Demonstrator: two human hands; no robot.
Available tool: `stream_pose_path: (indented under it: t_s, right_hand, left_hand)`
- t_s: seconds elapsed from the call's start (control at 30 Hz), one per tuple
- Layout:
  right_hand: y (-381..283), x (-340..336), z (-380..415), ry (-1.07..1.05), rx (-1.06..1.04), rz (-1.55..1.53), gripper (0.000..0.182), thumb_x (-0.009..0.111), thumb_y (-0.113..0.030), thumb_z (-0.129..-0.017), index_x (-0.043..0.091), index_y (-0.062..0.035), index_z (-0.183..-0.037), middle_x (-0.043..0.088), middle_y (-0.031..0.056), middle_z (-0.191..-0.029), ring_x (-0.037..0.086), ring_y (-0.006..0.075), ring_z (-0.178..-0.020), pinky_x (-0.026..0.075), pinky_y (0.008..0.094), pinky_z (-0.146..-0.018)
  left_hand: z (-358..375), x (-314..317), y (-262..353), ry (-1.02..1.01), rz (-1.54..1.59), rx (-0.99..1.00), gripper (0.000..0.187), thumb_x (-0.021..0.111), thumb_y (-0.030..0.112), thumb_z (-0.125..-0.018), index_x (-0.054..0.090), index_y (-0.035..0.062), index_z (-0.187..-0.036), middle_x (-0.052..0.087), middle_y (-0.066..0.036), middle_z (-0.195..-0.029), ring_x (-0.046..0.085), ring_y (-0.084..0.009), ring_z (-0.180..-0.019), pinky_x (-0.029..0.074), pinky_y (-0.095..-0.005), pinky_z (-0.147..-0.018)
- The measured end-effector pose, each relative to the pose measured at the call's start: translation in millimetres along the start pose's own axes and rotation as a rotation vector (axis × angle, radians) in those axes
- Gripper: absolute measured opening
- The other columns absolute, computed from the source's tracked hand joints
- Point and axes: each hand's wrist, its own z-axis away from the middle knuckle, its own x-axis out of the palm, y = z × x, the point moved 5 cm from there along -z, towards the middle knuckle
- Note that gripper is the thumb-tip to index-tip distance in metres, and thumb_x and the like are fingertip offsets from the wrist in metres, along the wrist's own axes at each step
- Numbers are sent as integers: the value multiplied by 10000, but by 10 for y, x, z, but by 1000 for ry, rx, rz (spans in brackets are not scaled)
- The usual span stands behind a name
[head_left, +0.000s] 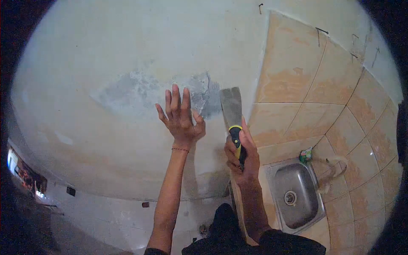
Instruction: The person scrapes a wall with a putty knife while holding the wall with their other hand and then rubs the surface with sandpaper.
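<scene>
My right hand (244, 151) is wrapped round the black and yellow handle of a putty knife (231, 106), its wide metal blade pointing up along the wall. Fingers spread, my left hand (182, 117) rests over the pale wall (140, 38), with a thin cord at the wrist. Behind and around its fingertips lies a rough grey patch (199, 87) where the paint is gone and a crack runs down. The blade's left edge is close to the right end of that patch. Another scraped grey area (127, 89) stretches to the left.
Orange and cream tiles (293, 80) cover the wall at right, with nails (322, 31) above them. A steel sink (297, 191) sits in the counter at lower right, a green packet (305, 155) at its back corner. Small dark objects (145, 204) lie on the tiled floor.
</scene>
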Motion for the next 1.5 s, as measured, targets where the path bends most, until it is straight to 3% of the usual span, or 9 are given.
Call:
stream_pose_path:
  t_s: [0.93,1.13,1.5]
  right_hand:
    - [33,103,-12,65,-108,81,681,509,-344,-1022,166,-189,-1589,442,18,-740,353,48,-450,283,170,-339]
    - [-8,131,62,83,-9,87,673,502,-342,-1026,159,-213,-1590,433,12,-741,346,47,-455,268,168,-328]
    - [-30,187,-23,54,-103,117,654,491,-323,-1033,172,-194,-1588,443,12,-739,350,46,-451,268,170,-332]
  left_hand:
    - [-8,-7,-7,-19,13,-3,650,474,261,-832,461,153,-1473,402,-90,-1550,320,-269,-1458,30,-530,-1220]
    - [14,-1,-9,-23,17,-2,654,484,250,-825,462,151,-1472,409,-91,-1544,321,-271,-1457,32,-531,-1220]
    - [-13,-5,5,-21,-9,-5,659,465,246,-823,459,148,-1475,403,-100,-1551,322,-275,-1458,46,-532,-1217]
